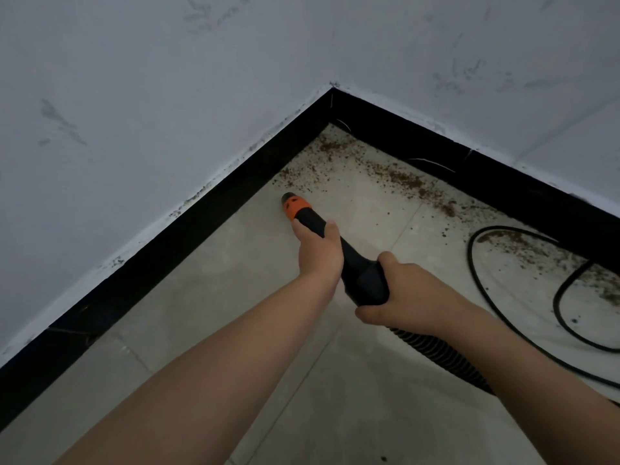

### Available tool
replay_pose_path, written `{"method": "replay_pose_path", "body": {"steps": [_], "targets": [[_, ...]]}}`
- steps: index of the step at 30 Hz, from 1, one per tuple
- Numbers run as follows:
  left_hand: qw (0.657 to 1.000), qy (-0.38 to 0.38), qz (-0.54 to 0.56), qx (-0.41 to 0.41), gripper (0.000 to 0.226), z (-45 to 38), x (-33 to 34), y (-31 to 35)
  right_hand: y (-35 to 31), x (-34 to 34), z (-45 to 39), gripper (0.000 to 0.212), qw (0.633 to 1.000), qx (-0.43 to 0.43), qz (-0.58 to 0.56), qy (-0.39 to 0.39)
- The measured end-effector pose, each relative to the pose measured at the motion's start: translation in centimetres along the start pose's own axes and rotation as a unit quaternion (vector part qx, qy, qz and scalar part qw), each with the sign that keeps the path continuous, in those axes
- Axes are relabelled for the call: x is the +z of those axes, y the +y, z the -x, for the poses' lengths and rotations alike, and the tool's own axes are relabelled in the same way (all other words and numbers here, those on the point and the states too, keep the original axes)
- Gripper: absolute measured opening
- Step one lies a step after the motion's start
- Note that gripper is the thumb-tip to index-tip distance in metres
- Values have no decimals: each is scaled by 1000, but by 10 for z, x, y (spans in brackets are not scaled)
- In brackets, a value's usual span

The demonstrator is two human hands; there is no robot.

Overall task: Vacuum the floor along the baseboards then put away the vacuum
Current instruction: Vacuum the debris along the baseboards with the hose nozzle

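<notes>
Head view, looking down into a room corner: black plastic vacuum nozzle with an orange collar (303,214) held low over the pale grey tiled floor (201,297), tip pointing toward the left run of the glossy black baseboard (188,229) and sitting just short of the brown crumbly dirt (399,177) scattered in the far corner. Left hand (318,250) gripping the nozzle's narrow neck just behind the orange collar, fingers wrapped round it from the left, thumb on top. Right hand (399,293) nearer the camera, fingers clamped round the wider black handle section where the ribbed black hose (446,360) joins; hose trailing off to the near right under the right forearm. Both bare forearms reaching in from the near edge. More dirt strewn along the right-hand baseboard, thickest close to the wall and thinning toward the middle of the floor. Thin black power cord (523,317) looped on the tiles at the right, some of the dirt lying inside its loop. White painted walls (167,95) scuffed with grey smudges above both baseboard runs, meeting at the far corner.
</notes>
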State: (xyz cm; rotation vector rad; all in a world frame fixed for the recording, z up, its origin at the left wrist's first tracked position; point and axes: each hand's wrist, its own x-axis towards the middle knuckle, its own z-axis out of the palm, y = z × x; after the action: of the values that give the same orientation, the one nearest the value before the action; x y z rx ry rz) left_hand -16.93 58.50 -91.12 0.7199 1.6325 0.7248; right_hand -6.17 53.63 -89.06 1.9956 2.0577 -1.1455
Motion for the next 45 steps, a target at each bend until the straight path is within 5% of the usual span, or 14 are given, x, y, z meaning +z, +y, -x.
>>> {"method": "replay_pose_path", "body": {"steps": [8,19,33,45], "targets": [[1000,-3,8,11,63,-2,23,0,13,-8,0,45,998,53,-12,16],[995,73,61,34,58,-29,-7,-8,-18,13,-29,45,999,19,-22,18],[999,-33,-25,15,58,-78,-38,-4,-25,32,-59,53,1000,10,10,0],[998,-21,34,-56,64,-66,-17,10,10,13,-56,52,999,-34,-27,-15]]}}
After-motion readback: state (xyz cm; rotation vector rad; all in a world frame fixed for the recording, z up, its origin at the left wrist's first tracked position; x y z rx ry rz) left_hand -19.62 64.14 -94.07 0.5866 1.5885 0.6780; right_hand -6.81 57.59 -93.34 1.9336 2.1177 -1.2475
